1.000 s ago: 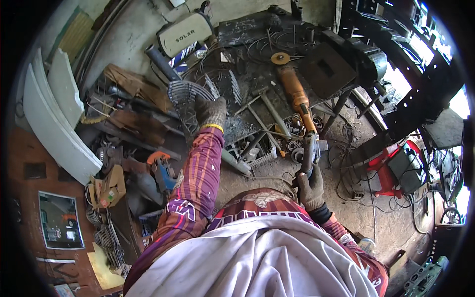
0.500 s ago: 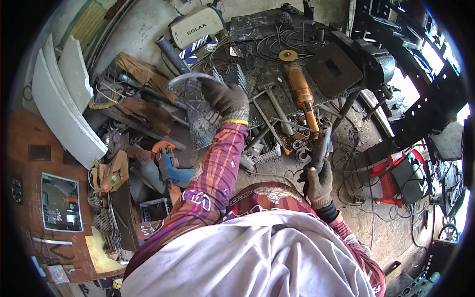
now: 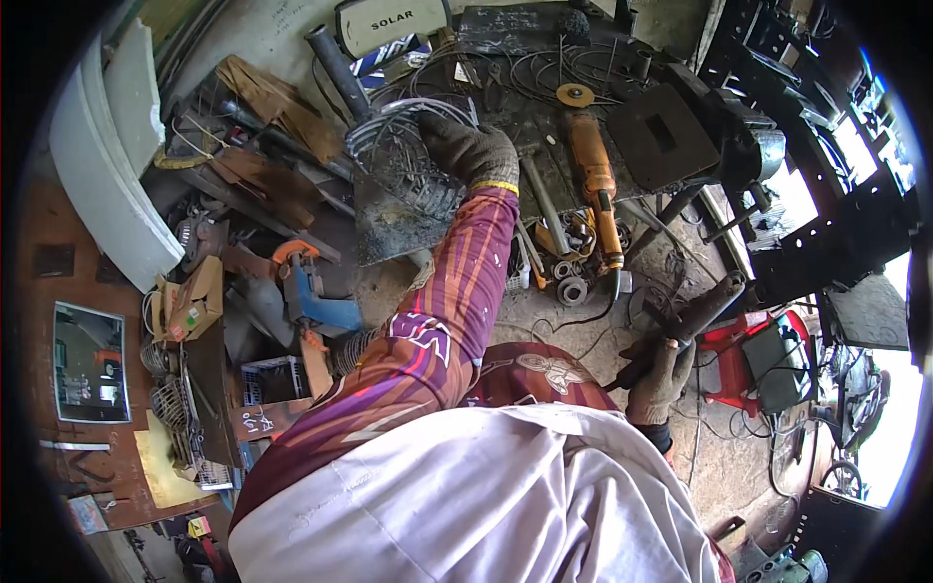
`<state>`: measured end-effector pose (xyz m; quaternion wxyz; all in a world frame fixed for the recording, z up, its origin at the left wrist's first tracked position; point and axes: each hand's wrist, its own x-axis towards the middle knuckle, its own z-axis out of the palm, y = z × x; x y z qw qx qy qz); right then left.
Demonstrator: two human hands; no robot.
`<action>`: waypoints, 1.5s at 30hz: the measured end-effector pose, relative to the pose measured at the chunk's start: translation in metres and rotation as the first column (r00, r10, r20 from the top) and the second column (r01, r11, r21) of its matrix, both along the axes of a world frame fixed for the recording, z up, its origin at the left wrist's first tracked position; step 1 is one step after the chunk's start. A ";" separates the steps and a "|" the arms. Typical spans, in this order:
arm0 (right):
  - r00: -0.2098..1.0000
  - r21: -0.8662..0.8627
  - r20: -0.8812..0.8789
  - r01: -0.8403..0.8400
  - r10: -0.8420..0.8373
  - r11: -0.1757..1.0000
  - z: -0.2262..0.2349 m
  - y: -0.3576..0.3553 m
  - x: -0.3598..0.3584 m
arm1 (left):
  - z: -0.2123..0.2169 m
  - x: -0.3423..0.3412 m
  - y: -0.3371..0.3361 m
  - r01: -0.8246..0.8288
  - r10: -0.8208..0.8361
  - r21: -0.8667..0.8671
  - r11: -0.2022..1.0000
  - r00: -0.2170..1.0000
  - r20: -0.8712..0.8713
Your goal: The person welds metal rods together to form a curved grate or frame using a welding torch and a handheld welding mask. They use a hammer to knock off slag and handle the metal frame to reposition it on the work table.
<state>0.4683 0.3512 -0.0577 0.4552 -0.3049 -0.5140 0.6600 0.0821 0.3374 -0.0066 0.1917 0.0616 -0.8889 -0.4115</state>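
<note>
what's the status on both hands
Left hand grips wire bundle. Right hand holds dark bar tool. Orange grinder lies between.

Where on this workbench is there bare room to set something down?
Little is bare. The dark square plate right of the orange angle grinder has an open top. A small patch lies between the left hand and the grinder, beside a grey rod. The wire bundle and the scrap pile crowd the left. The right hand holds a dark tool.

White labelled panel (image 3: 392, 23), brown carton (image 3: 191, 303)
</note>
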 end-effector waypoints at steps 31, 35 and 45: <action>0.902 0.401 0.161 0.310 -0.400 0.862 0.065 0.290 0.051 | -0.015 -0.010 -0.039 0.339 -0.363 -0.188 0.922 0.924 -0.116; 0.936 0.101 -0.146 0.337 -0.321 0.936 0.063 0.318 0.024 | -0.018 -0.007 -0.038 0.403 -0.427 -0.175 0.898 0.895 -0.132; 0.915 0.084 0.060 0.393 -0.398 0.916 0.064 0.432 -0.037 | -0.035 -0.019 -0.043 0.430 -0.473 -0.231 0.873 0.862 -0.181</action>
